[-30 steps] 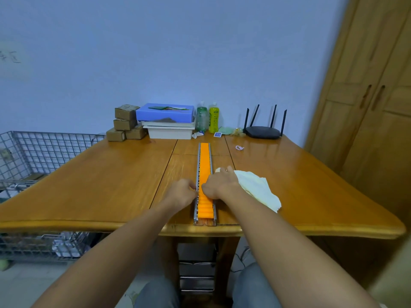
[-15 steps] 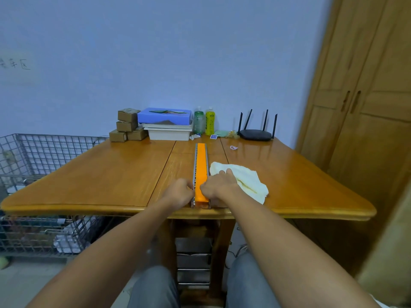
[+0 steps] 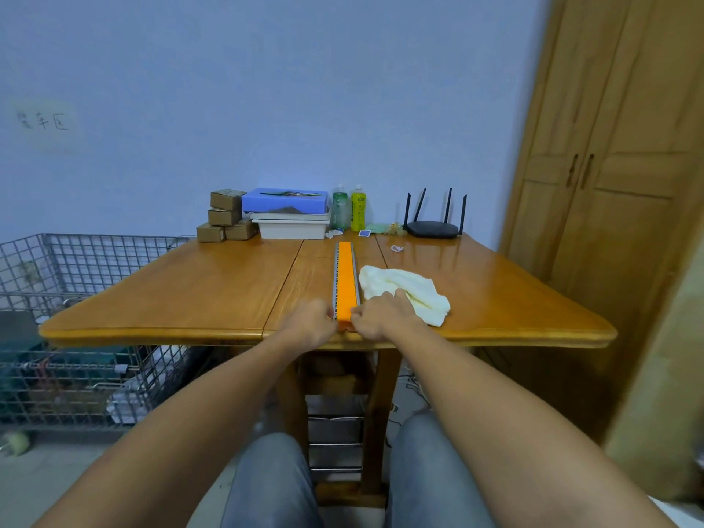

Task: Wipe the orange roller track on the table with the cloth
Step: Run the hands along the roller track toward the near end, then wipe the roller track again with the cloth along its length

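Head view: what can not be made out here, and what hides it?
Head view: sides of the orange roller track's near end, covered by the left hand and right hand; their grip cannot be told.
Head view: near edge of the cloth, under the right hand.
Head view: writing on the wall sign, blurred.
Head view: wire basket, cut off by the left edge.

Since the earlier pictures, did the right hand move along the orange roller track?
Yes. The right hand slid toward the person along the orange roller track, and is now at its near end by the front edge of the table.
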Demonstrator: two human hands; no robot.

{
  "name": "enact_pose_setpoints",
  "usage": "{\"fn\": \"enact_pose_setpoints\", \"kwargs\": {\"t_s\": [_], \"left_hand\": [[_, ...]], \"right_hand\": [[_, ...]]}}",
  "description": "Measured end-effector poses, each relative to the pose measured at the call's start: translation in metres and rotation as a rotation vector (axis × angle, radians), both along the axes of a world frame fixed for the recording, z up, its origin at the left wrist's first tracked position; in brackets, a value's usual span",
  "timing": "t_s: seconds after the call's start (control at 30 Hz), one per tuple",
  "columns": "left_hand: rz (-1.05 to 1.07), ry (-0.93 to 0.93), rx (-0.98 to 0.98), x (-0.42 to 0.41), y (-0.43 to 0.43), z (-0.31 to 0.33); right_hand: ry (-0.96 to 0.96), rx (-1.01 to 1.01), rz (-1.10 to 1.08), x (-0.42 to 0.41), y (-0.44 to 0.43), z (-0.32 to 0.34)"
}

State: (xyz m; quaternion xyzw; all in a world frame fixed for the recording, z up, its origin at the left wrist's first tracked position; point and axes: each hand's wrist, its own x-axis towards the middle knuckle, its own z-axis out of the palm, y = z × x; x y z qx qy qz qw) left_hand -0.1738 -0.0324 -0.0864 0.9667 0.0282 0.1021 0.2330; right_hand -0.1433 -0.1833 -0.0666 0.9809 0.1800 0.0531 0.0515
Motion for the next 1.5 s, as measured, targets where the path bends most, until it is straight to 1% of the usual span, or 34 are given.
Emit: {"fn": "enact_pose_setpoints", "kwargs": {"t_s": [0.1, 0.33, 0.47, 0.57, 0.7, 0.87, 1.1, 1.27, 1.43, 1.5], "left_hand": [[-0.019, -0.008, 0.04, -0.008, -0.004, 0.005], [-0.046, -0.021, 0.117, -0.023, -0.005, 0.01], [-0.053, -0.028, 0.116, -0.027, -0.003, 0.009], [-0.05, -0.029, 0.115, -0.028, 0.0, 0.01], [-0.043, -0.02, 0.11, -0.022, 0.005, 0.011], [-0.029, -0.003, 0.114, -0.004, 0.013, 0.011], [0.017, -0.039, 0.073, 0.038, 0.02, 0.008], [0.026, -0.04, -0.037, 0.076, 0.029, 0.005], [0.039, -0.085, -0.089, 0.12, 0.043, -0.002], [0.054, -0.107, -0.085, 0.139, 0.046, -0.006]], "right_hand": [[0.04, -0.009, -0.005, -0.009, -0.003, -0.002], [0.017, -0.052, 0.009, -0.025, -0.005, -0.003], [0.015, -0.037, 0.026, -0.025, -0.008, -0.004], [-0.017, 0.025, 0.048, -0.024, -0.01, 0.0], [-0.13, 0.13, 0.055, -0.019, -0.015, 0.002], [-0.145, 0.179, -0.041, 0.009, -0.019, -0.003], [-0.201, 0.195, -0.116, 0.066, -0.019, -0.012], [-0.156, 0.178, -0.18, 0.116, -0.011, -0.015], [-0.009, 0.178, -0.201, 0.156, -0.006, -0.031], [-0.041, 0.145, -0.181, 0.17, -0.004, -0.036]]}}
